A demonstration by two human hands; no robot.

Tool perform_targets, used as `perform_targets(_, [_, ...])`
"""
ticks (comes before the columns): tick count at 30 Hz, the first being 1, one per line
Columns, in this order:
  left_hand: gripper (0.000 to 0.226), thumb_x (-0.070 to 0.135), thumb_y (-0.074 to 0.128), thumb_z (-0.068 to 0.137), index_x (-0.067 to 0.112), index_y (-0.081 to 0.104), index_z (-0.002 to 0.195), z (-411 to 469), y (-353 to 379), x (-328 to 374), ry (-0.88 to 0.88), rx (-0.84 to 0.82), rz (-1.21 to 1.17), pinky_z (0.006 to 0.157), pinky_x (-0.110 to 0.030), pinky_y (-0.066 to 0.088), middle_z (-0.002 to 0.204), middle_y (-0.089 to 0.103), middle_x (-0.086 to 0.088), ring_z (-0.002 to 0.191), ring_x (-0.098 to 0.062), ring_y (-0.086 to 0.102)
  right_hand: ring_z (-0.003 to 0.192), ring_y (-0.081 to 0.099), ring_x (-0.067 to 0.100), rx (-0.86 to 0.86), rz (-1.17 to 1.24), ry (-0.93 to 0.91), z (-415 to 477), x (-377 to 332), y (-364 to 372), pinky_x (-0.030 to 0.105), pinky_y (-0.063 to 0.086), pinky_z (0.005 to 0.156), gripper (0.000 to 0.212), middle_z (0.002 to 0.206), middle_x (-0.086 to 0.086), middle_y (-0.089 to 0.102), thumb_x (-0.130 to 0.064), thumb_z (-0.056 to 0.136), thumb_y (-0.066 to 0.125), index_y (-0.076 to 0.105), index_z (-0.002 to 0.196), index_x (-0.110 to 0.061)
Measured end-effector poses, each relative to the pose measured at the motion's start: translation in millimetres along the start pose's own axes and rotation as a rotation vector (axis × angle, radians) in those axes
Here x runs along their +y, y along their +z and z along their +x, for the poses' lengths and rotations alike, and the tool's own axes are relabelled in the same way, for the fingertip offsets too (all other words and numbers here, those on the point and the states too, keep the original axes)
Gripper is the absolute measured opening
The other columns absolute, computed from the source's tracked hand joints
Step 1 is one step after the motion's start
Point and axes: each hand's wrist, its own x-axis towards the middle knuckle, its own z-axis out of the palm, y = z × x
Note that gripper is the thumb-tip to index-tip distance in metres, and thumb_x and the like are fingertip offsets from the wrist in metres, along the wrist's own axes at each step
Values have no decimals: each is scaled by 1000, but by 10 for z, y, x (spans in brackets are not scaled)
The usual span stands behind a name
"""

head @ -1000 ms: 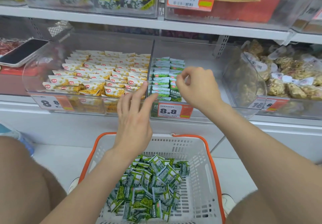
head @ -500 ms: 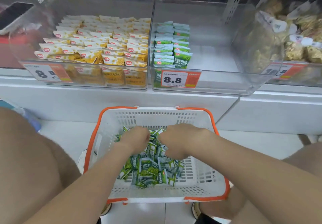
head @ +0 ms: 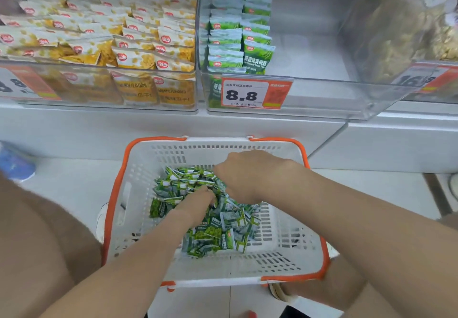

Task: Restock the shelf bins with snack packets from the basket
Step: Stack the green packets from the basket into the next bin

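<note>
A white basket with an orange rim point(head: 138, 194) stands on the floor below the shelf and holds a pile of green snack packets point(head: 218, 233). Both my hands are down in that pile. My right hand point(head: 247, 176) is at the far side, fingers curled down round packets. My left hand point(head: 195, 203) reaches in beside it, and its fingertips are buried among the packets and hidden. On the shelf above, a clear bin point(head: 322, 99) with an 8.8 price tag point(head: 255, 93) holds two short rows of the same green packets point(head: 238, 35) at its left side.
A clear bin to the left is packed with yellow snack packets point(head: 111, 32). At the far right, another bin holds bagged brown snacks point(head: 409, 28). My knees flank the basket, and a blue object point(head: 14, 164) lies on the floor at the left.
Both hands came down from the green-packet bin into the basket. Over the last half second they pushed deeper into the pile, the left hand sliding in under the right.
</note>
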Motion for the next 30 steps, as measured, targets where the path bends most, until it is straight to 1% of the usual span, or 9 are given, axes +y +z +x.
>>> perform_targets(3, [14, 8, 62, 96, 22, 60, 92, -20, -57, -13, -64, 85, -91, 80, -28, 46, 100, 55, 0, 88, -19, 50, 63, 47, 18, 4, -2, 5, -7, 13, 9, 32, 36, 50, 7, 81, 2, 42, -13, 100, 53, 51, 106, -16])
perform_targets(7, [30, 16, 63, 102, 12, 57, 73, -196, -244, 70, -59, 131, -208, 64, -33, 40, 69, 51, -9, 63, -23, 45, 68, 49, 21, -10, -7, 15, -94, 32, -72, 33, 35, 51, 16, 102, 8, 54, -10, 100, 52, 55, 114, -15])
perform_targets(13, [26, 30, 53, 109, 7, 62, 103, -694, -1000, 461, 59, 152, -697, 65, -29, 47, 87, 52, -7, 72, -18, 53, 96, 61, 31, 121, 26, 28, -317, 222, -323, 37, 45, 65, 43, 116, 6, 55, 1, 89, 59, 55, 126, -21])
perform_targets(16, [23, 30, 55, 108, 10, 64, 115, -990, -1354, 692, 72, 109, -1101, 74, -30, 61, 114, 57, -1, 76, -17, 69, 101, 57, 25, 230, 90, -34, -426, 357, -341, 36, 42, 70, 56, 115, 1, 54, -1, 80, 70, 48, 125, -27])
perform_targets(18, [24, 27, 56, 107, 8, 65, 119, -1160, -1538, 813, 76, 108, -1266, 66, -30, 58, 124, 60, -1, 68, -20, 64, 100, 54, 19, 319, 178, -81, -507, 395, -353, 38, 46, 76, 60, 116, -1, 56, -6, 76, 76, 47, 124, -27])
perform_targets(22, [25, 20, 50, 110, -1, 61, 118, -1446, -1814, 1011, 140, 80, -1428, 50, -26, 46, 77, 60, -9, 54, -18, 50, 81, 68, 4, 537, 502, -159, -642, 378, -445, 27, 55, 76, 23, 97, -13, 70, -24, 85, 80, 67, 104, -26])
perform_targets(25, [36, 35, 45, 111, 10, 64, 129, -1627, -1957, 1129, 182, 166, -1386, 57, -31, 55, 92, 71, -13, 67, -24, 65, 73, 70, 3, 686, 642, -108, -729, 387, -538, 26, 57, 72, 10, 82, -10, 74, -25, 87, 80, 73, 94, -22])
perform_targets(27, [45, 44, 46, 108, 12, 67, 131, -1707, -2026, 1160, 302, 261, -1407, 79, -40, 61, 114, 75, -14, 95, -27, 72, 65, 73, 10, 737, 786, -27, -784, 420, -576, 40, 62, 68, 9, 75, -1, 76, -24, 90, 78, 72, 91, -17])
perform_targets(30, [49, 33, 75, 95, 6, 64, 135, -1743, -2062, 1111, 409, 454, -1309, 92, -38, 57, 125, 72, -17, 115, -27, 68, 60, 74, 24, 763, 950, 37, -818, 456, -599, 52, 62, 59, 11, 69, 8, 75, -24, 94, 75, 70, 97, -14])
